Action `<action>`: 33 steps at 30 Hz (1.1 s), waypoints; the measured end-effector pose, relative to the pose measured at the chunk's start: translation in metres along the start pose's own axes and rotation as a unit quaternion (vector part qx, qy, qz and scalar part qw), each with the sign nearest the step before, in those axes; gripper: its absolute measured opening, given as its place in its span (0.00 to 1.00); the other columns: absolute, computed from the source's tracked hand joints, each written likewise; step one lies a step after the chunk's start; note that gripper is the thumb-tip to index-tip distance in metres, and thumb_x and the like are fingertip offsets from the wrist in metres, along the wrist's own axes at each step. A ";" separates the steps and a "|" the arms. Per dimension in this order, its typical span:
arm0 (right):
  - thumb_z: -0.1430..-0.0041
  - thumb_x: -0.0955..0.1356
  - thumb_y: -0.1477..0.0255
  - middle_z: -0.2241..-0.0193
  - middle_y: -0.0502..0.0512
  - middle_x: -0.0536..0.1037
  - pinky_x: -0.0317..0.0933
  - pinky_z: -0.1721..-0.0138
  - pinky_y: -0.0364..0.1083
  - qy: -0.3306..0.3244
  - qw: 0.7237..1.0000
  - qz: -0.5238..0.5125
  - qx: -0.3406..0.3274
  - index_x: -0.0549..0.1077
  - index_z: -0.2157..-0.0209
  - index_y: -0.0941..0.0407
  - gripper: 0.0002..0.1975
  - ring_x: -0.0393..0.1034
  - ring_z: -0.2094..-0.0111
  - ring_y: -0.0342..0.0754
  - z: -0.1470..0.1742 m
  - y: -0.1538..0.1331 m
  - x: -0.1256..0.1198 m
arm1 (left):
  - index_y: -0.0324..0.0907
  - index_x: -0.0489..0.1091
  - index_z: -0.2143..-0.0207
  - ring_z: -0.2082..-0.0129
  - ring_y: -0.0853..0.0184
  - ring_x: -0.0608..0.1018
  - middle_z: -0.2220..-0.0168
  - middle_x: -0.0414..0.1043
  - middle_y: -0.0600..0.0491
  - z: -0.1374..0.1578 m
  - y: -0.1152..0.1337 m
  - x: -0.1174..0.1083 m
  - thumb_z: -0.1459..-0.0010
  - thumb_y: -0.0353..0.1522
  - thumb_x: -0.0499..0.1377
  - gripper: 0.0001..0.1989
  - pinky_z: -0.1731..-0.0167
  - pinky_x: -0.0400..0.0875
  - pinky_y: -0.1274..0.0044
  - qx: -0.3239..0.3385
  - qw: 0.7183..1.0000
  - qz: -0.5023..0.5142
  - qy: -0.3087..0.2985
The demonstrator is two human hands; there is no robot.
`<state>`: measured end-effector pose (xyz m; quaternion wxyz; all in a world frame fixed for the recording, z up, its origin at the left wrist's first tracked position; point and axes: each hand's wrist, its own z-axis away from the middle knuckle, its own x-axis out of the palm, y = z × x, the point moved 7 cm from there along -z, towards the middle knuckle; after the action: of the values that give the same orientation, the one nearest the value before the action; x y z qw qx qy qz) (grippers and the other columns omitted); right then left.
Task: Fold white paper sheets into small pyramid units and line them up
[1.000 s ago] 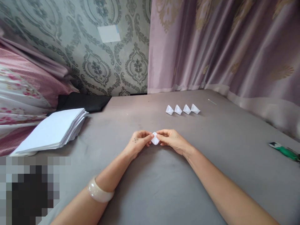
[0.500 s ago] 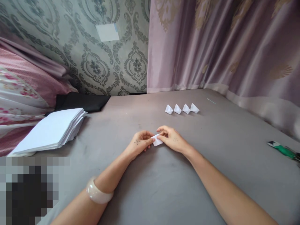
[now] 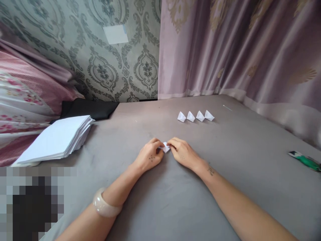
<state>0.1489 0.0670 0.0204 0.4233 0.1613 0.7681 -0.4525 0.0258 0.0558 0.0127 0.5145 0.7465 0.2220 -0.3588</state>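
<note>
Since both hands had hold of it, neither was really nearer to the small folded piece of white paper (image 3: 165,147): it sat right between them at the flat grey cloth surface (image 3: 173,207), though I couldn't tell if it was resting on it. Call the paper the clock's centre and the left hand (image 3: 149,155) was roughly at nine, fingers curled in and pinching that edge, while the right hand (image 3: 182,151) was at three, pinched nearly closed on the opposite side. With fingertips covering the ends I'm guessing, but its long axis seemed to run nine to three, one corner poking toward six. Well apart, four pointy folded white paper shapes (image 3: 191,116) stood in a row between one and two, a thick stack of white paper sheets (image 3: 51,139) lay around nine, and a slim green object with a black-and-white tip (image 3: 305,161) was way out near three.
</note>
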 end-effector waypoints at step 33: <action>0.36 0.62 0.69 0.62 0.55 0.71 0.54 0.70 0.43 -0.066 0.970 0.234 0.021 0.70 0.59 0.56 0.08 0.68 0.64 0.47 0.010 -0.025 -0.002 | 0.43 0.76 0.65 0.68 0.70 0.74 0.62 0.73 0.51 -0.002 -0.006 -0.003 0.41 0.35 0.55 0.10 0.64 0.67 0.79 0.066 0.998 -0.001 -0.019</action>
<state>0.1390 0.0458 0.0335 0.5636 0.3153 0.6697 -0.3667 0.0203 0.0604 0.0118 0.4675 0.7719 0.1888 -0.3873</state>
